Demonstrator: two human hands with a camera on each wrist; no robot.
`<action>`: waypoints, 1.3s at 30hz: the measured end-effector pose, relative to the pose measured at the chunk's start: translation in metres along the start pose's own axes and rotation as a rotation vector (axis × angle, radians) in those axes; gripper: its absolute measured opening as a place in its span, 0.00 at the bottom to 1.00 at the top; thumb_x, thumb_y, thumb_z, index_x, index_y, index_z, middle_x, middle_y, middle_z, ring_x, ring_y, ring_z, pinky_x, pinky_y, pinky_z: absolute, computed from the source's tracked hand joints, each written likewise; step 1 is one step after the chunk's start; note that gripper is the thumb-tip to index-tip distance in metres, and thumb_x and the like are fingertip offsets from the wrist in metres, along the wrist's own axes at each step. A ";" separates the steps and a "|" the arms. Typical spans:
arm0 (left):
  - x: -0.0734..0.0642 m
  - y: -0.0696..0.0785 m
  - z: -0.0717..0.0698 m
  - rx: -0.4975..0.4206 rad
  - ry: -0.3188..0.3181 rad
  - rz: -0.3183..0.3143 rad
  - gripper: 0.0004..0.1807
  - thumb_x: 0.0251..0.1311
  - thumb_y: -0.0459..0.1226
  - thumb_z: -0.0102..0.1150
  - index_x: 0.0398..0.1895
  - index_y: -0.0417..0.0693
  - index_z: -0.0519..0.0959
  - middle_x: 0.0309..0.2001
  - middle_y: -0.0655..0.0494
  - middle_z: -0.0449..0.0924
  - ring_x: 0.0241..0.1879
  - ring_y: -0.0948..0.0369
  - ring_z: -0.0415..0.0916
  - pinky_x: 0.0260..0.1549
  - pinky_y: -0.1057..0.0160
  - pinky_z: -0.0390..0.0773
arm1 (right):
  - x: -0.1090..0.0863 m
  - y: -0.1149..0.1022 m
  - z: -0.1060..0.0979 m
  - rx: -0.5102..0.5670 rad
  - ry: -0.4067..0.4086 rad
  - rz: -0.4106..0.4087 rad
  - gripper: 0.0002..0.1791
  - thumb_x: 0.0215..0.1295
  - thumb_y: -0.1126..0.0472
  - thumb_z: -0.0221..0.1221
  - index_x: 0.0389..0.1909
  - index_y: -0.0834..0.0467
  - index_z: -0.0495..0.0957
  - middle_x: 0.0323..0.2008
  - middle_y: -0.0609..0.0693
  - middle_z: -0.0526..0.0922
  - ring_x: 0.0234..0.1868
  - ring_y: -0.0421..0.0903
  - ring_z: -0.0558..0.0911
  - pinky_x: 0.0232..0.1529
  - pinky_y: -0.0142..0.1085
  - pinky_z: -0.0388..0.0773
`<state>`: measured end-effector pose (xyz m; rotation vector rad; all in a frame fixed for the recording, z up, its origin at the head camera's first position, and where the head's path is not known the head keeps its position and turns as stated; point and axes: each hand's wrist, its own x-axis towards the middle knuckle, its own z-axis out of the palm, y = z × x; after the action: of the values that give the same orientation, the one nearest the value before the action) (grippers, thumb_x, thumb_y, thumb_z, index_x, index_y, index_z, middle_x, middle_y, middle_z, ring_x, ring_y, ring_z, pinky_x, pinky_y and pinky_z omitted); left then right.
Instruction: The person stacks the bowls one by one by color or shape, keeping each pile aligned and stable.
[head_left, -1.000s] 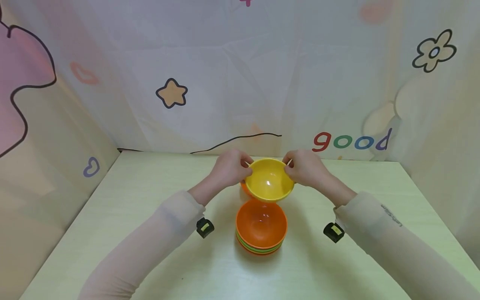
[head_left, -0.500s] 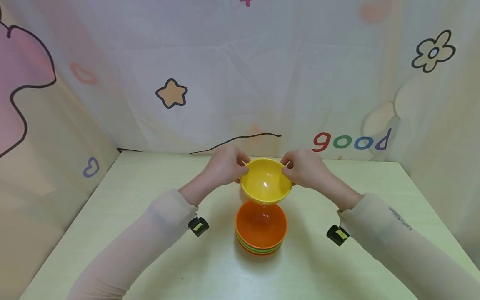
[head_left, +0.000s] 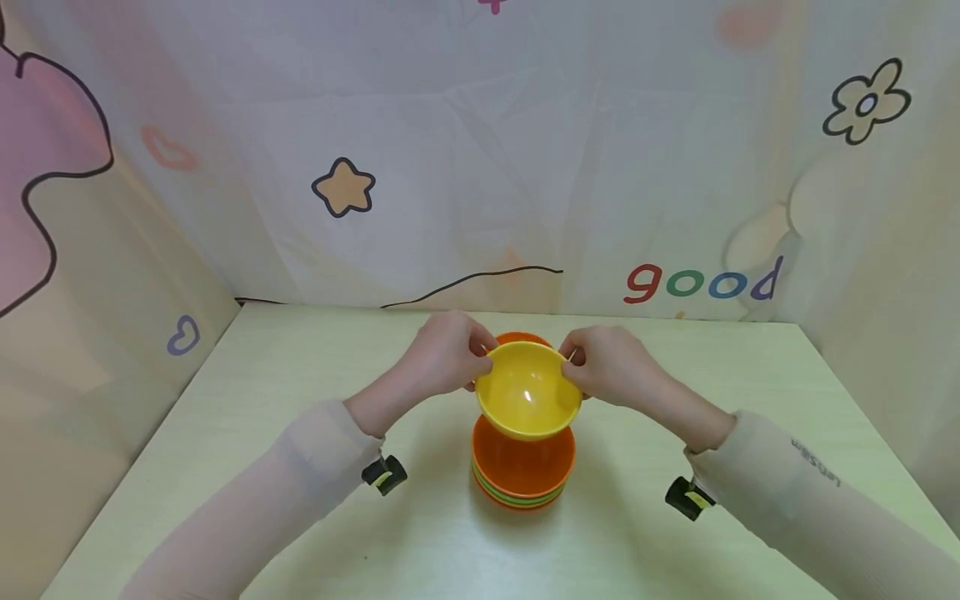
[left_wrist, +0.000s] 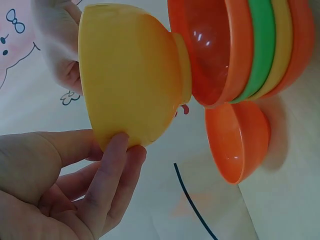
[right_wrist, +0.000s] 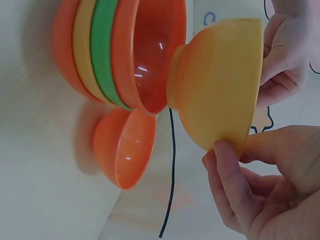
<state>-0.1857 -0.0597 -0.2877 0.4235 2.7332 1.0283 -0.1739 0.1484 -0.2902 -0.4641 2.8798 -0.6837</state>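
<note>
A yellow bowl [head_left: 528, 392] is held upright between both hands, over the far part of a bowl stack. My left hand [head_left: 450, 354] pinches its left rim, thumb on the inside and fingers under the outer wall. On the opposite side my right hand [head_left: 611, 362] pinches the rim the same way. Below stands the stack, with an orange bowl [head_left: 525, 467] on top and green, yellow and orange rims beneath. In the left wrist view the yellow bowl's foot [left_wrist: 184, 67] is right at the mouth of the top orange bowl [left_wrist: 240, 55].
A separate orange bowl [right_wrist: 125, 150] stands on the table behind the stack, mostly hidden by the yellow bowl in the head view. The pale table [head_left: 300, 367] ends at a printed cloth backdrop [head_left: 480, 167], with cloth on both sides.
Both hands have brought the yellow bowl nearer and over the stack, from behind it, after a slight shift left. The rim of the rear orange bowl now shows behind it.
</note>
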 end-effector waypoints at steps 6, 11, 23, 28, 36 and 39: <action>-0.006 -0.004 0.005 -0.010 -0.026 -0.006 0.13 0.54 0.30 0.59 0.44 0.40 0.81 0.32 0.52 0.78 0.20 0.63 0.77 0.21 0.71 0.78 | -0.007 0.000 0.006 0.011 -0.001 -0.017 0.06 0.57 0.66 0.57 0.34 0.63 0.79 0.22 0.50 0.77 0.17 0.39 0.76 0.22 0.28 0.77; -0.011 -0.008 0.009 -0.024 -0.036 -0.003 0.13 0.54 0.30 0.59 0.44 0.40 0.81 0.30 0.52 0.79 0.19 0.63 0.77 0.20 0.71 0.78 | -0.011 -0.002 0.010 0.009 -0.009 -0.005 0.06 0.57 0.66 0.58 0.34 0.62 0.78 0.22 0.49 0.77 0.17 0.39 0.76 0.22 0.27 0.77; -0.015 -0.018 0.023 -0.046 -0.045 0.019 0.12 0.53 0.29 0.58 0.42 0.40 0.82 0.29 0.53 0.78 0.19 0.63 0.76 0.20 0.71 0.78 | -0.016 0.003 0.022 0.030 -0.041 0.020 0.04 0.56 0.65 0.58 0.32 0.60 0.78 0.21 0.48 0.76 0.16 0.39 0.75 0.21 0.27 0.76; -0.016 -0.022 0.028 -0.046 -0.053 0.014 0.12 0.54 0.30 0.59 0.42 0.40 0.82 0.29 0.53 0.77 0.19 0.63 0.76 0.20 0.71 0.78 | -0.018 0.006 0.026 0.034 -0.040 0.007 0.03 0.55 0.66 0.58 0.31 0.60 0.78 0.20 0.48 0.75 0.15 0.39 0.74 0.20 0.27 0.75; -0.018 -0.026 0.032 -0.044 -0.063 0.016 0.12 0.54 0.30 0.59 0.42 0.40 0.82 0.29 0.53 0.77 0.21 0.63 0.76 0.20 0.71 0.78 | -0.019 0.007 0.032 0.038 -0.050 0.015 0.02 0.54 0.66 0.59 0.30 0.59 0.78 0.20 0.48 0.74 0.15 0.40 0.74 0.20 0.27 0.75; -0.018 -0.027 0.033 -0.039 -0.066 0.013 0.12 0.54 0.30 0.59 0.42 0.41 0.82 0.30 0.54 0.77 0.22 0.63 0.75 0.20 0.72 0.78 | -0.019 0.007 0.033 0.031 -0.047 0.009 0.02 0.54 0.66 0.59 0.30 0.59 0.78 0.20 0.48 0.74 0.14 0.40 0.74 0.19 0.27 0.75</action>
<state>-0.1651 -0.0644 -0.3285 0.4612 2.6509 1.0503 -0.1511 0.1469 -0.3219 -0.4563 2.8219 -0.7054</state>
